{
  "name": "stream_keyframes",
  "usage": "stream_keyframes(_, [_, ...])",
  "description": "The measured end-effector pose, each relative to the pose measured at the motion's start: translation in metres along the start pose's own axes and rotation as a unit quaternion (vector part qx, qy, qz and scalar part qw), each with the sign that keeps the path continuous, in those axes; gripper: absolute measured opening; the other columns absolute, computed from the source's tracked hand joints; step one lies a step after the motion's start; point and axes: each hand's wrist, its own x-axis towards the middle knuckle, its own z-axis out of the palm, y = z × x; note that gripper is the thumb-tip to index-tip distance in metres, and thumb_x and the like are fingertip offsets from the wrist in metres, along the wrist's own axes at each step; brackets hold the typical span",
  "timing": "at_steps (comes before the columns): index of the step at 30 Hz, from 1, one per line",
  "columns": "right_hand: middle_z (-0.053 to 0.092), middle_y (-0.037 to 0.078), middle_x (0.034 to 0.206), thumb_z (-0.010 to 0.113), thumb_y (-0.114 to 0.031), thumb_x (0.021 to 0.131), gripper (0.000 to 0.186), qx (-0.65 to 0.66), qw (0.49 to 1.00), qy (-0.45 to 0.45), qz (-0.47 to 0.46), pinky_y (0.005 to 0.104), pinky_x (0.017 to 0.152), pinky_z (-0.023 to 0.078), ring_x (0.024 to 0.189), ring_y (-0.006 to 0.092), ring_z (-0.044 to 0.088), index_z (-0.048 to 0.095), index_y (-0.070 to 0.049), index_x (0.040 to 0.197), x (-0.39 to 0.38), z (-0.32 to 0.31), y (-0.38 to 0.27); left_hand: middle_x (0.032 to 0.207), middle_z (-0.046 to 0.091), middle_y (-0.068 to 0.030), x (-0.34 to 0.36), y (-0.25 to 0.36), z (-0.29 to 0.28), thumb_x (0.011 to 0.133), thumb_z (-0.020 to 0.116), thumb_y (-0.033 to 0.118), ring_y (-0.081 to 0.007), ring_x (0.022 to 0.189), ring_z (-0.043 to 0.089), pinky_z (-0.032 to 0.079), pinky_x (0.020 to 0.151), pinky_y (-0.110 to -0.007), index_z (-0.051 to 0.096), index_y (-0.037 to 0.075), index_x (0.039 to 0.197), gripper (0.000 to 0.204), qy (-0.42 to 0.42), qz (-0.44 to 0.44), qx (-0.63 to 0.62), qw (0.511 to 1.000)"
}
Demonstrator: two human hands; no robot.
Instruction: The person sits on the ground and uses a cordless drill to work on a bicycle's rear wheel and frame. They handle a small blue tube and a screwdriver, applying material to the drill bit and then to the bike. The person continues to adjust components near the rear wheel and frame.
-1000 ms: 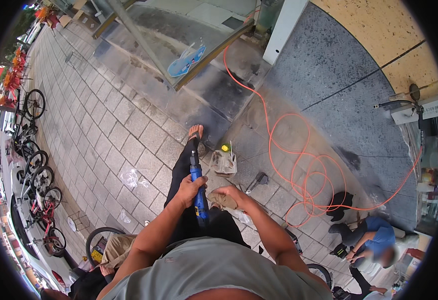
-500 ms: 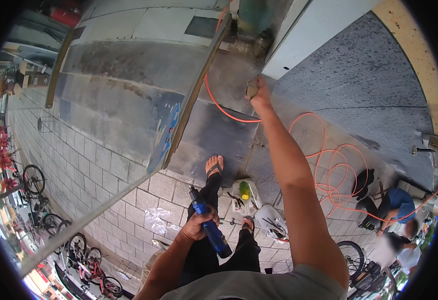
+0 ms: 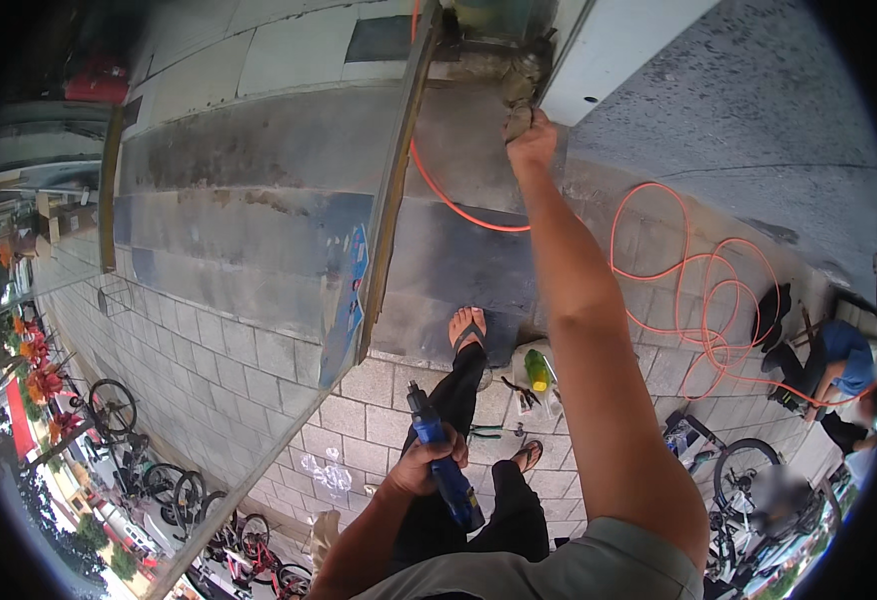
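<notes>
My left hand [image 3: 426,460] is closed around a blue cylindrical power tool [image 3: 456,490] with a dark nose, held over my legs. My right arm reaches forward; my right hand [image 3: 536,145] is closed on a small tan object [image 3: 517,122], perhaps a rag, too indistinct to name. It is at the bottom corner of a white panel [image 3: 614,55], beside a grimy metal fitting [image 3: 522,75]. A glass door's metal frame [image 3: 389,230] stands to the left of that hand, above the stone step [image 3: 439,270].
An orange hose [image 3: 679,270] lies in loops at right. A tray with a yellow-green bottle [image 3: 537,371] and pliers [image 3: 517,390] are by my feet. Bicycles [image 3: 114,410] stand at left, another [image 3: 744,470] at right. A seated person in blue [image 3: 844,350] is at far right.
My right hand has reached up and forward to the panel's lower corner. My view has moved toward the glass door and step. The tool in my left hand has shifted slightly right and down.
</notes>
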Motion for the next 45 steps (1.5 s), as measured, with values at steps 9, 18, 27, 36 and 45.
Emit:
stream_keyframes(9, [0.074, 0.019, 0.09, 0.064, -0.026, 0.101, 0.022, 0.094, 0.994, -0.039, 0.05, 0.0386, 0.074, 0.055, 0.081, 0.0322, 0.073, 0.074, -0.008, 0.109, -0.276, -0.248, -0.145, 0.083, 0.052, -0.0033, -0.01, -0.096, -0.011, 0.086, 0.073, 0.024, -0.0218, 0.081, 0.051, 0.043, 0.074, -0.039, 0.058, 0.013, 0.095, 0.02, -0.013, -0.008, 0.089, 0.996])
stream_keyframes(18, [0.068, 0.021, 0.101, 0.063, -0.014, 0.098, 0.029, -0.076, 0.991, 0.11, -0.03, 0.0445, 0.077, 0.055, 0.091, 0.0406, 0.068, 0.065, -0.002, 0.124, -0.551, -0.694, -0.213, 0.075, 0.059, -0.0009, -0.011, -0.239, -0.018, 0.082, 0.07, 0.02, -0.02, 0.07, 0.062, 0.057, 0.069, -0.042, 0.058, 0.017, 0.085, 0.013, 0.09, -0.039, 0.406, 0.909])
stream_keyframes(27, [0.067, 0.018, 0.093, 0.066, -0.009, 0.095, 0.023, -0.204, 0.888, 0.406, 0.071, 0.0444, 0.07, 0.055, 0.085, 0.0394, 0.069, 0.069, -0.002, 0.116, -0.774, -1.021, -0.278, 0.076, 0.059, -0.0057, 0.038, -0.554, 0.145, 0.083, 0.067, 0.017, -0.0245, 0.074, 0.06, 0.053, 0.074, -0.043, 0.059, 0.012, 0.086, 0.011, -0.098, -0.217, 0.496, 0.835])
stream_keyframes(36, [0.067, 0.015, 0.095, 0.067, -0.009, 0.097, 0.019, -0.295, 0.746, 0.59, 0.089, 0.0395, 0.075, 0.056, 0.086, 0.0327, 0.069, 0.072, -0.004, 0.115, -0.872, -1.196, -0.275, 0.073, 0.058, -0.003, 0.092, -0.755, 0.192, 0.083, 0.063, 0.019, -0.0222, 0.065, 0.06, 0.051, 0.059, -0.042, 0.058, 0.015, 0.084, 0.007, -0.181, -0.288, 0.475, 0.812])
stream_keyframes(45, [0.072, 0.016, 0.11, 0.064, -0.012, 0.101, 0.022, -0.271, 0.69, 0.66, 0.122, 0.036, 0.086, 0.057, 0.101, 0.03, 0.072, 0.07, -0.003, 0.12, -0.917, -1.329, -0.284, 0.068, 0.058, -0.0007, 0.166, -0.963, 0.272, 0.082, 0.064, 0.023, -0.0208, 0.062, 0.061, 0.054, 0.057, -0.043, 0.058, 0.017, 0.08, 0.01, -0.128, -0.333, 0.593, 0.722])
